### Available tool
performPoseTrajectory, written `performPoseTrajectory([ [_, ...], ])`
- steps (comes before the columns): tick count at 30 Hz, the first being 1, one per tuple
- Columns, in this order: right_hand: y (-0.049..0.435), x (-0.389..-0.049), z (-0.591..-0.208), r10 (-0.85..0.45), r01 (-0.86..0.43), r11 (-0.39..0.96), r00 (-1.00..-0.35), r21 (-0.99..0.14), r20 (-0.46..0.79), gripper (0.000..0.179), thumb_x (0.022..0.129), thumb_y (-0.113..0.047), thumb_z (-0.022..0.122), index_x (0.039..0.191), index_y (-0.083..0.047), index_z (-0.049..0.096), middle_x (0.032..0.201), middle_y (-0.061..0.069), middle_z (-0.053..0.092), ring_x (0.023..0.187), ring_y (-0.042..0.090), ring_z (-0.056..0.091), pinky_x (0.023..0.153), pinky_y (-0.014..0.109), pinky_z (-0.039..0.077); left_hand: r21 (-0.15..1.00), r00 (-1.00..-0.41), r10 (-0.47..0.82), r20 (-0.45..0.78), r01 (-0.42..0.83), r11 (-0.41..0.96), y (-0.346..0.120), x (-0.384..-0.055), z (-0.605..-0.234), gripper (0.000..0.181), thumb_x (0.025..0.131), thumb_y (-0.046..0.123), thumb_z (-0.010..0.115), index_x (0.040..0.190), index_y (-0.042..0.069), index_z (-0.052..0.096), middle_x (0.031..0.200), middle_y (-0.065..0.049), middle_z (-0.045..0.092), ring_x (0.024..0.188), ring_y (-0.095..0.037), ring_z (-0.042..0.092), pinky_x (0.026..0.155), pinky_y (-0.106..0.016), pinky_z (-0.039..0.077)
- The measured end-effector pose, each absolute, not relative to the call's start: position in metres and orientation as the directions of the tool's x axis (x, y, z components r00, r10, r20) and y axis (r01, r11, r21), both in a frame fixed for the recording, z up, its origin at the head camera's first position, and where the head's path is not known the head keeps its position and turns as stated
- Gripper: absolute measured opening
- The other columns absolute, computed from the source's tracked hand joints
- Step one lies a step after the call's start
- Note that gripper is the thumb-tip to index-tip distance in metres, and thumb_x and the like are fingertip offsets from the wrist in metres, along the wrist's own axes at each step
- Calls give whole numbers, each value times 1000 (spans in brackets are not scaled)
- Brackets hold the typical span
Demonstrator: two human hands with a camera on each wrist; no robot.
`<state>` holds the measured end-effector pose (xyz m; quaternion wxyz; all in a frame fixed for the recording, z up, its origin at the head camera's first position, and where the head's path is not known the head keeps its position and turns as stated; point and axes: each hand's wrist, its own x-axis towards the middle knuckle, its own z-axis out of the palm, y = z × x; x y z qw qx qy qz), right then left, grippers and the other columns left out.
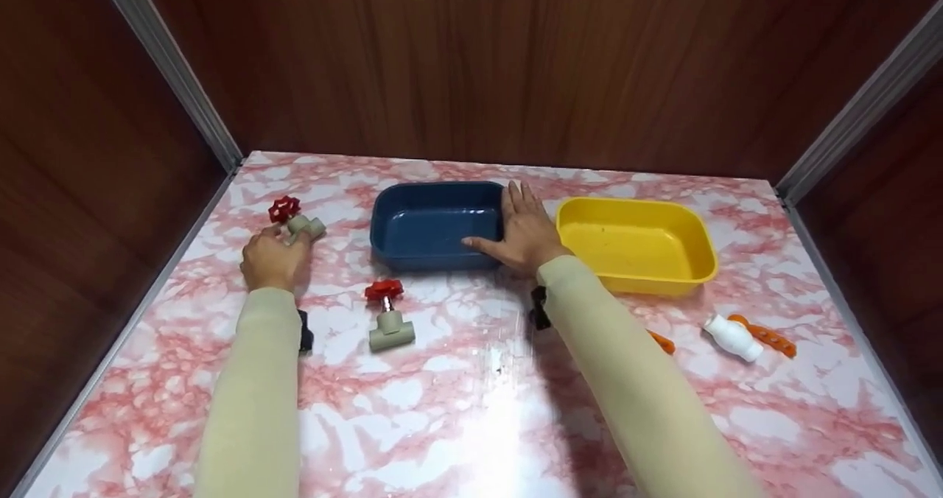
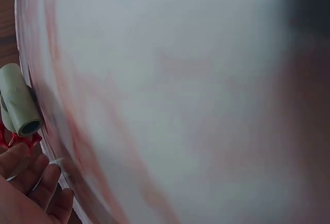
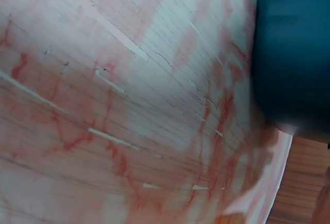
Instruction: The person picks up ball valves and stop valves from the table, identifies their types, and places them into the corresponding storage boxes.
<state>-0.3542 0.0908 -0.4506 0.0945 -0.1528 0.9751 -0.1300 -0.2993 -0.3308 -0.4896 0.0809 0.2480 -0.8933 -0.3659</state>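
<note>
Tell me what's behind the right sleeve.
One end of an orange piece and most of the yellow tray show past the right sleeve; whatever else it covers can't be seen.

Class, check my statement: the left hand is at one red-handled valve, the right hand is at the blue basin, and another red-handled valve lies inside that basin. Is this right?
No: the other valve is not inside the blue basin. The head view shows it on the table, in front of the basin. The left hand and right hand are as stated.
</note>
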Motion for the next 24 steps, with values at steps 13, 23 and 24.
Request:
performPoseTrajectory([
  [13, 93, -352, -452, -325, -283, 923, -936, -261, -135, 130, 102, -95, 43, 186, -6, -1, 198, 14, -7, 186, 37, -7, 152, 59, 3, 773, -828, -552, -97, -412, 482, -330, -305, -482, 84, 111, 63, 56, 165, 0, 60, 167, -27, 64, 159, -49, 58, 138, -60, 44],
  [23, 93, -351, -452, -320, -275, 921, -939, -276, -130, 127, 102, -95, 45, 187, -12, -3, 199, 9, -8, 186, 33, -10, 152, 54, 0, 820, -724, -622, -298, -527, 221, -341, -321, -476, 76, 107, 61, 61, 162, 8, 68, 175, -18, 59, 165, -33, 53, 141, -45, 41],
  [24, 93, -351, -452, -321, -277, 920, -939, -279, -127, 127, 103, -94, 45, 187, -12, -2, 199, 9, -8, 186, 33, -10, 152, 55, 0, 821, -712, -628, -315, -537, 196, -342, -323, -475, 77, 107, 60, 63, 162, 7, 67, 176, -17, 59, 165, -32, 53, 141, -44, 41],
])
